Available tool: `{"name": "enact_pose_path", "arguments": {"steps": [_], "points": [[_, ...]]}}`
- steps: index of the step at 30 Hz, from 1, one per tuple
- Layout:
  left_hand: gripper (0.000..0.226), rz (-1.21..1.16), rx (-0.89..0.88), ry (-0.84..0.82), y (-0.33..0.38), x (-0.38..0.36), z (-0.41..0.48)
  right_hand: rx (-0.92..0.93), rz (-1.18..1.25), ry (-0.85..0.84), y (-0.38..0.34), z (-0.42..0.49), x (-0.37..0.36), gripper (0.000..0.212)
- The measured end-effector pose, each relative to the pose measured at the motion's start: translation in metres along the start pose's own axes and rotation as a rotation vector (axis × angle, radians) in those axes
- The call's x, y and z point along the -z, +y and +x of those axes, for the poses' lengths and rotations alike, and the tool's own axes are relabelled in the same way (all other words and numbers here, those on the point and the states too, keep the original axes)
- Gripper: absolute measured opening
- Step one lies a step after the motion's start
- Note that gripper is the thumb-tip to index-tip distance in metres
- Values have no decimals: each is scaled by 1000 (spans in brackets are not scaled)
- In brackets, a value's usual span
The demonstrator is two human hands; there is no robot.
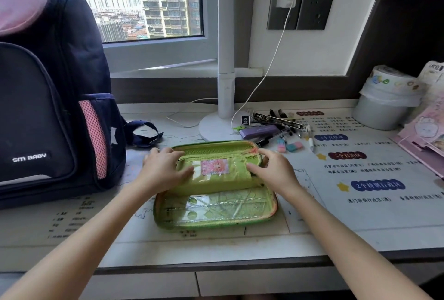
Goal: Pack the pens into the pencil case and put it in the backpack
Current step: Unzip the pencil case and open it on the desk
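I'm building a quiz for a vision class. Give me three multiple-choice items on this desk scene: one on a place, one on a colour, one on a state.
1. Where is the backpack relative to the pencil case?
A. To its left
B. To its right
C. On top of it

2. What colour is the pencil case's inside?
A. Red
B. Green
C. Black

3. What state is the pencil case in?
A. Zipped shut
B. Lying open on the desk
C. Inside the backpack

Answers:
1 A, the backpack stands at the desk's left end.
2 B, both halves and the flap are green.
3 B, both halves are spread apart, with the left hand and right hand on the inner flap.
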State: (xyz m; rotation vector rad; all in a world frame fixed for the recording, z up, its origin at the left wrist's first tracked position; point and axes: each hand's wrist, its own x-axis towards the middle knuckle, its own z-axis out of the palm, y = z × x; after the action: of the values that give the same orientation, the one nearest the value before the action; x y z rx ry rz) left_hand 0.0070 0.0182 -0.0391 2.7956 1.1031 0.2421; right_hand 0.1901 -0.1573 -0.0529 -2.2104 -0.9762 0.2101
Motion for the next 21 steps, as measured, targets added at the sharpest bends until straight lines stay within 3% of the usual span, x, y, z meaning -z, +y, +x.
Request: {"name": "enact_pose_path", "arguments": {"steps": [4, 7, 9, 11, 12, 14, 16, 18, 21], "points": [[47, 31, -69, 47, -1, 2, 0, -41, -78, 14, 0, 15, -9, 39], [46, -397, -160, 95, 0, 16, -12, -8, 93, 25, -2, 9, -7, 20], [62, -697, -216, -123, 3, 33, -29, 49, 328, 2, -5, -6, 2, 25], [73, -788, -219, -281, 2, 38, -40, 88, 458, -37, -5, -25, 12, 33], [67, -717, -219, -249, -1, 34, -41, 118, 419, -8, -1, -29, 13, 30], [38, -370, -136, 14, -14, 17, -35, 137, 175, 106, 8, -31, 13, 10], [24, -271, 52, 158, -22, 1, -29, 86, 54, 51, 10, -31, 8, 26], [20, -453, 206, 178, -26, -12, -25, 72, 18, -38, 8, -31, 3, 39], [21, -793, 240, 249, -18, -19, -22, 111, -20, -35, 13, -31, 1, 48]]}}
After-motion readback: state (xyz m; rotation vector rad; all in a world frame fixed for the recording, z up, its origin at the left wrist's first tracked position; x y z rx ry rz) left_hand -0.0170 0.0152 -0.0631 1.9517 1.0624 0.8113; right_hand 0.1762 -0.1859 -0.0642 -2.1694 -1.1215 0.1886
